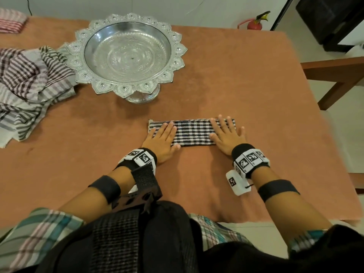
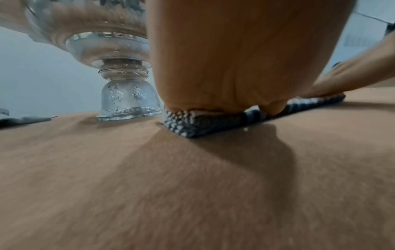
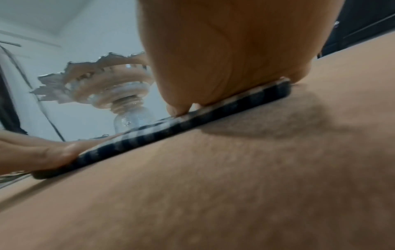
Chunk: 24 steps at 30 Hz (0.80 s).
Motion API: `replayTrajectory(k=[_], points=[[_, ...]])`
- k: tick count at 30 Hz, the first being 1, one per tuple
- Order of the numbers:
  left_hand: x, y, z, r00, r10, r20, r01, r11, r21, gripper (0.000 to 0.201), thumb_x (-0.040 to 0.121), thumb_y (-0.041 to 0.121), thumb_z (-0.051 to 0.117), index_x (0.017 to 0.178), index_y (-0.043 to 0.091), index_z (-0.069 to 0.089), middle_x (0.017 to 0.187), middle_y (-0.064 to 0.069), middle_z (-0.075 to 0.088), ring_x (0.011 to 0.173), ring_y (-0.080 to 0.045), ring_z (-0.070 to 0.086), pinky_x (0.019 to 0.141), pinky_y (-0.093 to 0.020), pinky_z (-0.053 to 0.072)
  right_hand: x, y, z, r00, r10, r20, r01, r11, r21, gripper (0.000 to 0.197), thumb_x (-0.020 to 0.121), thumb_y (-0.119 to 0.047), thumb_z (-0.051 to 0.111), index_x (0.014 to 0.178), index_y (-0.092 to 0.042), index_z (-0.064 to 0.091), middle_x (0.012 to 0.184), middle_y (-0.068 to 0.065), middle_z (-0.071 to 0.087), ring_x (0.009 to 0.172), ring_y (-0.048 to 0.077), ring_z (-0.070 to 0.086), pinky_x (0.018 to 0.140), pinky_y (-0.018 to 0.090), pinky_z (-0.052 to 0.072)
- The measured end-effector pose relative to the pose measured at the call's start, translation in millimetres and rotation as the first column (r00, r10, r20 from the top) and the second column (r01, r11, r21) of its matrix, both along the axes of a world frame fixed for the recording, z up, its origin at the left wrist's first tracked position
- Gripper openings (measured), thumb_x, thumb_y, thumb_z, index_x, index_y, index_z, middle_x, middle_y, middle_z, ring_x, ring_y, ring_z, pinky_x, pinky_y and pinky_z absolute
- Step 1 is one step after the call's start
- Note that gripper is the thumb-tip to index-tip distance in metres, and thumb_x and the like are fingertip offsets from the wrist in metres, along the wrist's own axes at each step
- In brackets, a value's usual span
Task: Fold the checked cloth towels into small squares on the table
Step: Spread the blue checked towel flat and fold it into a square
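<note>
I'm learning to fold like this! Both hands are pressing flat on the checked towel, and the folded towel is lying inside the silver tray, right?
Not quite. Both the left hand and the right hand do press flat on the checked towel, but it lies on the table, in front of the silver tray, not inside it. The head view shows this.

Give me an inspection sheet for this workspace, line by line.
Surface: table under an orange-brown cover.
Job's things: checked towel folded into a long strip, flat; unfolded striped cloths heaped far left.
Clutter: silver pedestal tray, empty; folded red-striped cloth at far corner.
Grippers: left hand and right hand press flat on the strip's ends.
Cables: a thin dark one on the wall.
Surroundings: fire extinguisher, wooden chair.
</note>
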<state>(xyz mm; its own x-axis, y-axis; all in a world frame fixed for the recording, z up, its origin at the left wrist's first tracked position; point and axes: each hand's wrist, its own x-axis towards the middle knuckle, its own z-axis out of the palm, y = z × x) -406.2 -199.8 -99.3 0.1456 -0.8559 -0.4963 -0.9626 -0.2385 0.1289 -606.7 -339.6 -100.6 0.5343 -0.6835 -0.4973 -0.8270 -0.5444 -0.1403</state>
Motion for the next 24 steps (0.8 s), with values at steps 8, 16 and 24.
replayTrajectory(k=[8,16,24], points=[[-42,-22,10,0.985,-0.161,-0.063,0.157,0.986,-0.063,0.058,0.099,0.044,0.016,0.148,0.021,-0.004,0.157,0.003,-0.01,0.144,-0.016,-0.01,0.116,-0.044,-0.005,-15,9,2,0.809,-0.512,0.29,0.556,0.826,-0.094,0.06,0.086,-0.047,0.053,0.133,-0.011,0.04,0.134,0.014,0.047,0.124,0.033,0.04,0.1,0.047,0.035],[-41,-22,1,0.983,-0.14,-0.119,0.134,0.99,-0.053,0.059,0.099,0.044,0.02,0.148,0.022,-0.006,0.156,0.007,-0.014,0.144,-0.015,-0.014,0.116,-0.045,-0.006,3,12,26,0.483,-0.741,0.467,0.578,0.67,0.465,0.023,0.08,-0.012,0.068,0.102,-0.004,0.063,0.103,0.01,0.065,0.089,0.025,0.061,0.076,0.031,0.047],[-1,-22,44,0.292,0.347,-0.891,-0.744,0.668,0.017,0.027,0.091,-0.004,0.037,0.098,0.006,0.061,0.093,-0.008,0.065,0.082,-0.016,0.061,0.071,-0.018,0.047,63,53,42,0.249,-0.601,0.759,0.431,0.771,0.469,0.022,0.078,-0.011,0.066,0.072,-0.022,0.048,0.073,0.002,0.057,0.07,0.02,0.055,0.066,0.038,0.046]])
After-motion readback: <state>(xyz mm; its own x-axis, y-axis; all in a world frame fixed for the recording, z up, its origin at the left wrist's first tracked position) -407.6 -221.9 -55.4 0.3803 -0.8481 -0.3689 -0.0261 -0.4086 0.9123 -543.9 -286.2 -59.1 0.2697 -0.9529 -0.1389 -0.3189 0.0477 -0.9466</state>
